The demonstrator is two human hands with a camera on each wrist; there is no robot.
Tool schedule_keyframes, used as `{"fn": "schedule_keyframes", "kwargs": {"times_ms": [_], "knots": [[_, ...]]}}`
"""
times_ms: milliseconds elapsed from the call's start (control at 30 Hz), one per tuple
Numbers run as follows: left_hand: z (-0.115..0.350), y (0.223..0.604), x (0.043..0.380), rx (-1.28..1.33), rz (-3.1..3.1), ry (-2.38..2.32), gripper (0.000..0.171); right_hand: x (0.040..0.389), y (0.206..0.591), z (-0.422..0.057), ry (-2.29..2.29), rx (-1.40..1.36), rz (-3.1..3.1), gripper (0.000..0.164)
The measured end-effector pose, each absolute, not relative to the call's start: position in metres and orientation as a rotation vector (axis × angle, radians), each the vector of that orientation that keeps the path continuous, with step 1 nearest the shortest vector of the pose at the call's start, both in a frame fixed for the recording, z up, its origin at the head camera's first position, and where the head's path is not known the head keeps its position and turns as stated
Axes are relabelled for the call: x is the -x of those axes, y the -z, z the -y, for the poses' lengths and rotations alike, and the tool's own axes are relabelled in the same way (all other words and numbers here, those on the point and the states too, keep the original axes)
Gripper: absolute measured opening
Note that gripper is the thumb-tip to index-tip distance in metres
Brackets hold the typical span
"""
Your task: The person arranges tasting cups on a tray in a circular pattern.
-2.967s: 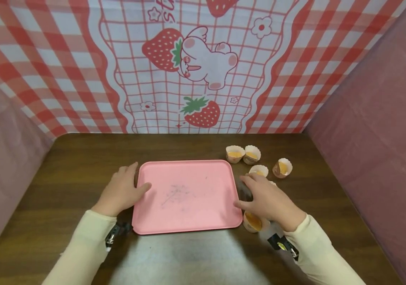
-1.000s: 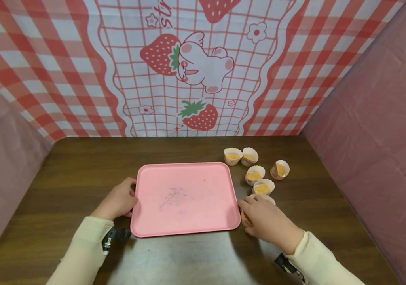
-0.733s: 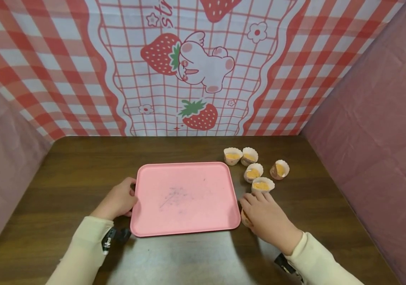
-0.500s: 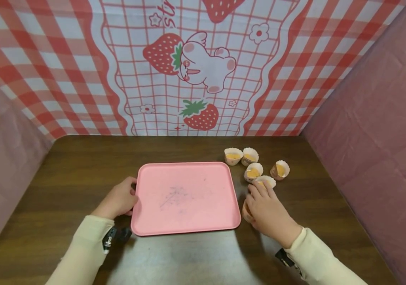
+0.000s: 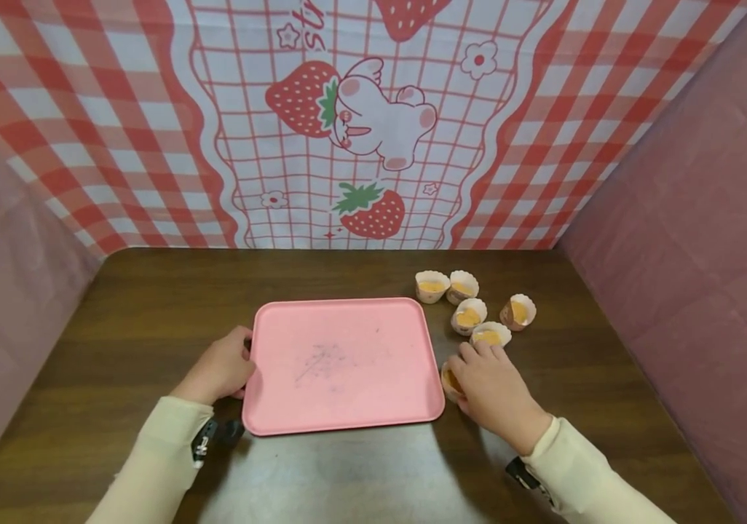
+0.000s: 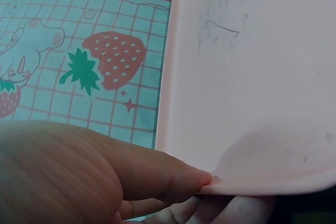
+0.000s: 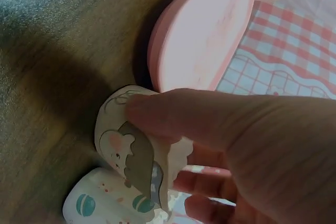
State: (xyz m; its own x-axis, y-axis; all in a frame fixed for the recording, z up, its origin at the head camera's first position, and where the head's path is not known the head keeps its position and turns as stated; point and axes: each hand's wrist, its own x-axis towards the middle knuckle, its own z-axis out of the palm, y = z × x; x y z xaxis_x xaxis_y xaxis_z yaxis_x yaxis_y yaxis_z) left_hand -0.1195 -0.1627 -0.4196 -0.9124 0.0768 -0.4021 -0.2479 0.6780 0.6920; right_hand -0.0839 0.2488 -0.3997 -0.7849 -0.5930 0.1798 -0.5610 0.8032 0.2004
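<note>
At the left side of a pink tray (image 5: 347, 364), my left hand (image 5: 219, 367) grips the rim. In the left wrist view its thumb lies on top and the fingers pass under the edge. My right hand (image 5: 494, 397) holds a small cupcake (image 5: 450, 382) in a paper cup against the tray's right edge. The right wrist view shows the thumb on the bear-printed cup (image 7: 113, 145), with curled fingers at its far side. A second paper cup (image 7: 94, 200) with teal ornaments stands beside it, hidden under the hand in the head view.
Beyond the right hand sit more cupcakes: one near its fingertips (image 5: 490, 336), another behind it (image 5: 468, 318), a touching pair (image 5: 432, 286) at the back, and one apart (image 5: 518, 313) at right. A checked strawberry cloth (image 5: 373, 211) hangs behind the brown table (image 5: 151, 291).
Both hands have lowered onto the tray rim and cupcakes since the earliest frame. My right hand has shifted slightly, and the cupcake by the tray has moved a little away from me.
</note>
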Motion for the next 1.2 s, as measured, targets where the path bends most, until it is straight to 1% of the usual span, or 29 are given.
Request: {"fn": "schedule_keyframes", "kwargs": {"times_ms": [67,167,600,900,1200], "knots": [[0.163,0.42,0.119,0.135,-2.494,-1.118,0.055,0.085,0.399,-0.246,0.173,-0.868,2.78,0.035],[0.163,0.421,0.119,0.141,-2.492,-1.132,0.055,0.086,0.397,-0.242,0.142,-0.838,2.786,0.031],[0.174,0.427,0.119,0.17,-2.472,-1.193,0.053,0.096,0.399,-0.23,0.056,-0.81,2.78,0.034],[0.183,0.427,0.121,0.157,-2.426,-1.253,0.051,0.088,0.397,-0.22,0.062,-0.734,2.897,0.033],[0.172,0.427,0.12,0.147,-2.425,-1.334,0.051,0.083,0.394,-0.234,-0.159,-0.68,3.128,0.029]]}}
